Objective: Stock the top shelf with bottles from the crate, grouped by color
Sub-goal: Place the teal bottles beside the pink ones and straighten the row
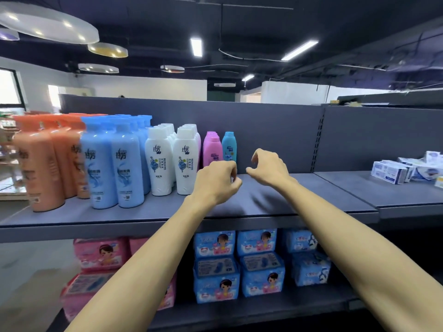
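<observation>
Both our hands are empty. The left hand [215, 180] has its fingers loosely curled on nothing, and the right hand [268, 168] has thumb and fingers apart in a slack hook. They hover close together over the top shelf [311, 195]. Just beyond the left knuckles, slightly toward the right hand, the lone teal bottle [229, 147] stands upright against the back panel, with the pink bottles [212, 149] touching it on its far-left side. Further left come the white bottles [172, 161], blue bottles [112, 164] and orange bottles [43, 164]. Bare shelf lies under and right of the right hand, so we judge that hand nearer the next slot. The crate is out of view.
</observation>
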Demonstrator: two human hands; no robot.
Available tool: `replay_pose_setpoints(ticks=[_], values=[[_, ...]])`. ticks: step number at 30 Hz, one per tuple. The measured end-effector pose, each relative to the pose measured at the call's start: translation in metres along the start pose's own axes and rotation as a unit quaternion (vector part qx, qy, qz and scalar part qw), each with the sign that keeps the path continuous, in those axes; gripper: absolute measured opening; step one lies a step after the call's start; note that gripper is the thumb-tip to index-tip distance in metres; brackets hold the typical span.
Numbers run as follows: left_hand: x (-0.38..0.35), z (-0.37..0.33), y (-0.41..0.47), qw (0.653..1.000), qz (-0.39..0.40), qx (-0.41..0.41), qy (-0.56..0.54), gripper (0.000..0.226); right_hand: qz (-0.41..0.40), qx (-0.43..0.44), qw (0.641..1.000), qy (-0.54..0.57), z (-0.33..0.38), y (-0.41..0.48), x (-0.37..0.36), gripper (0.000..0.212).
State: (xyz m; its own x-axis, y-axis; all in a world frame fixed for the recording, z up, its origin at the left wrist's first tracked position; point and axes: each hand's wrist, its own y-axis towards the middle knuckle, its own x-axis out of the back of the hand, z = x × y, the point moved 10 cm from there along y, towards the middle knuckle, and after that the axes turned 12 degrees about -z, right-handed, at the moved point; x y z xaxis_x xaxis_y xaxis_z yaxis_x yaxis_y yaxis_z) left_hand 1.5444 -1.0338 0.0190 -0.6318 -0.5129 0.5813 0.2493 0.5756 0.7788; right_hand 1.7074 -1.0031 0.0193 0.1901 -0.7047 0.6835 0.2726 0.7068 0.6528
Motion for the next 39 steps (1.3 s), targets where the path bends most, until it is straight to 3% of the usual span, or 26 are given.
replay_pose_setpoints(ticks=[16, 23, 30, 39], values=[[0.019, -0.021, -0.063, 0.990, 0.055, -0.037, -0.123, 0.010, -0.023, -0.065, 0.993, -0.093, -0.006, -0.113, 0.055, 0.020], [-0.008, -0.020, -0.128, 0.980, 0.105, -0.034, -0.168, 0.010, -0.089, -0.090, 0.990, -0.069, -0.010, -0.202, 0.050, 0.022], [-0.074, 0.014, -0.247, 0.962, 0.188, 0.055, -0.188, 0.009, 0.028, -0.179, 0.981, -0.065, -0.066, -0.344, -0.034, 0.023], [-0.158, 0.033, -0.401, 0.914, 0.315, 0.174, -0.185, 0.008, 0.157, -0.306, 0.937, -0.064, -0.155, -0.488, -0.150, 0.028]])
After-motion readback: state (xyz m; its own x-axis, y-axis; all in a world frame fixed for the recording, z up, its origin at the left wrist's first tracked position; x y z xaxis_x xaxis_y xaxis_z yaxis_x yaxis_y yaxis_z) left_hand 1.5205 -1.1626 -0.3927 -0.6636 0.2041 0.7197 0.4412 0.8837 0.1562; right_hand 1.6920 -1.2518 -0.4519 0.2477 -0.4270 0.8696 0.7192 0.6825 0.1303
